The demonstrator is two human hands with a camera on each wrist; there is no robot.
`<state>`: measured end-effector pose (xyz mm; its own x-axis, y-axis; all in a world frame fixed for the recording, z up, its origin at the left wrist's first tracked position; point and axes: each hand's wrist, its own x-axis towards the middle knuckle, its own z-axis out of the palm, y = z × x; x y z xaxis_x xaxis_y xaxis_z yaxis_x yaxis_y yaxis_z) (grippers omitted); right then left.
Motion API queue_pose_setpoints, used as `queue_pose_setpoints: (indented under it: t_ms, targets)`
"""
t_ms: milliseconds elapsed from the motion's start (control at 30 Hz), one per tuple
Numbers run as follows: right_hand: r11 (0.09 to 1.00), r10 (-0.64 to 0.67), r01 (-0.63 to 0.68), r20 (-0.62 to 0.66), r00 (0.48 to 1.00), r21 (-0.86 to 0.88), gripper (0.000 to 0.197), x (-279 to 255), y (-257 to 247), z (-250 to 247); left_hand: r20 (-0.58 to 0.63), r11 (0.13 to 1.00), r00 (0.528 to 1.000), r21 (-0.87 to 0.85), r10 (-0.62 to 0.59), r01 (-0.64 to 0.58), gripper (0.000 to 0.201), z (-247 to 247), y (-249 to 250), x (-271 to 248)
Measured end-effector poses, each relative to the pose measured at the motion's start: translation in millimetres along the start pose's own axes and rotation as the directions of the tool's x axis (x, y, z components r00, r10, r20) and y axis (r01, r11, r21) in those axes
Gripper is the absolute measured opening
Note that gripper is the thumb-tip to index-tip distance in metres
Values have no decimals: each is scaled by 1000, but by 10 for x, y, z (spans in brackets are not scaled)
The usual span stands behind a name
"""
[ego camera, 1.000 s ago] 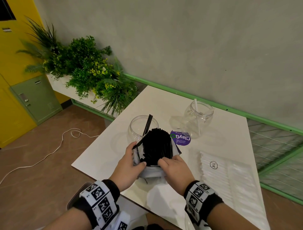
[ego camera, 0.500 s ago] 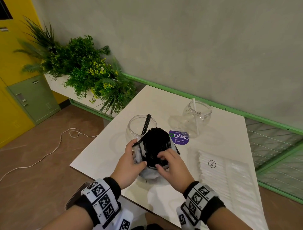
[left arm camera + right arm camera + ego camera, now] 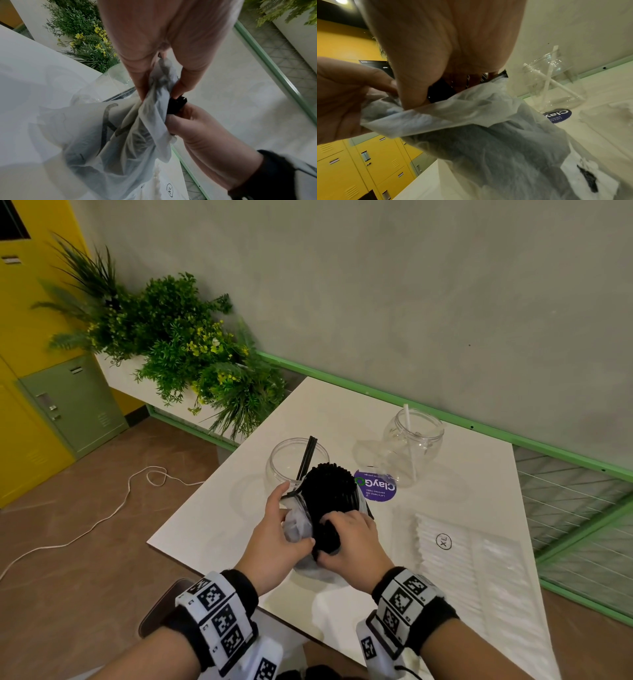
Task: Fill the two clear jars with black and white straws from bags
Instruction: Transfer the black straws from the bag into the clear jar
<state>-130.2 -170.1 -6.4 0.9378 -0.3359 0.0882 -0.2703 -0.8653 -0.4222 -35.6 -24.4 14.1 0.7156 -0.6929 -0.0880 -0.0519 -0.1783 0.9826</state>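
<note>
A see-through plastic bag full of black straws stands on the white table, just in front of the left clear jar. Two black straws lean in that jar. My left hand pinches the bag's crumpled left edge. My right hand curls round a clump of black straws at the bag's mouth. The right clear jar holds one white straw. A flat bag of white straws lies at the right.
A purple round sticker lies on the table between the jars. Green plants fill a planter past the table's left corner. A grey wall with a green rail runs behind. A white cable trails on the floor.
My right hand has moved from the bag's near edge up onto the black straws and closed round some of them. My left hand keeps its hold on the bag's edge.
</note>
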Motion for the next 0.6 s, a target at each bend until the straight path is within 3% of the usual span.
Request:
queue_pose_setpoints:
  t_ms: [100,200,367,500,600]
  targets:
    - [1000,-5,5,-24,1000,11,62,-6,21,62,2,1000,1000,24,-14,14,90,-14,-21,12]
    - [999,4,-3,-34,999,51,59,-4,14,43,29,1000,1000,17,2,-2,83,-32,-32,14]
    - [987,65,-57,-48,997,148,23,-4,52,-10,37,999,999,13,38,-39,75,-74,-42,2]
    - [961,73,-55,-57,996,272,22,-14,67,-48,16,999,999,18,51,-51,71,-104,-31,-21]
    - [932,80,-4,-195,977,363,38,-22,125,-121,-16,999,999,29,45,-45,72,-142,-49,-16]
